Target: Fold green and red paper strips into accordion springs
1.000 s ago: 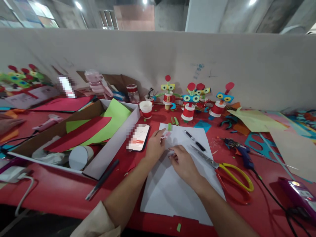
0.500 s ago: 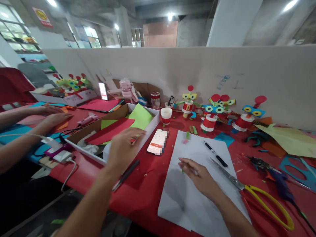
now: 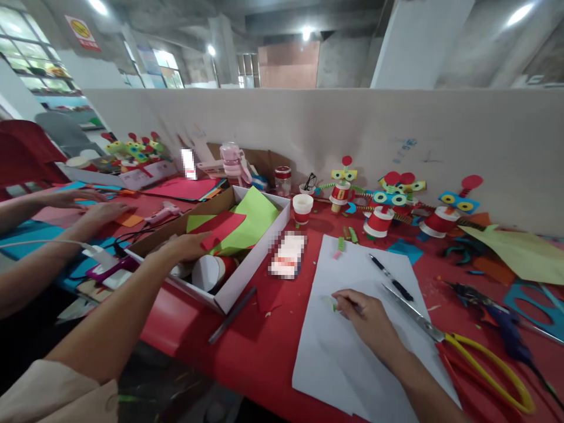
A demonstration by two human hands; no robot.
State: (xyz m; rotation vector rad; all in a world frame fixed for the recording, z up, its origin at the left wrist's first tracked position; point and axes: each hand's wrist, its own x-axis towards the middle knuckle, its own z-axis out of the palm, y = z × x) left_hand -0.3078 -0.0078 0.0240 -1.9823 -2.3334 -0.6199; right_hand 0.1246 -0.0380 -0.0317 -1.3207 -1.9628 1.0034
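Observation:
My left hand [image 3: 187,247] reaches into the white cardboard box [image 3: 259,258], beside red paper [image 3: 224,230] and above a white-ended roll [image 3: 208,272]; its fingertips are hidden. Light green paper [image 3: 255,217] lies in the same box. Over the white paper sheets [image 3: 339,358], my right hand [image 3: 359,311] has its fingers pinched at a tiny green scrap [image 3: 335,306]. A black pen [image 3: 391,277] and scissors with yellow handles [image 3: 445,336] rest to the right of that hand.
A phone [image 3: 288,255], a grey stick [image 3: 232,315] and a paper cup [image 3: 302,208] stand or lie mid-table. Paper-cup figures [image 3: 379,222] line the back. A glue gun [image 3: 497,320] lies right. Another person's hands [image 3: 103,214] are at the left.
My left hand has moved left and down into the box. The red paper now lies further right, and the roll is more exposed. My right hand's fingers have drawn together.

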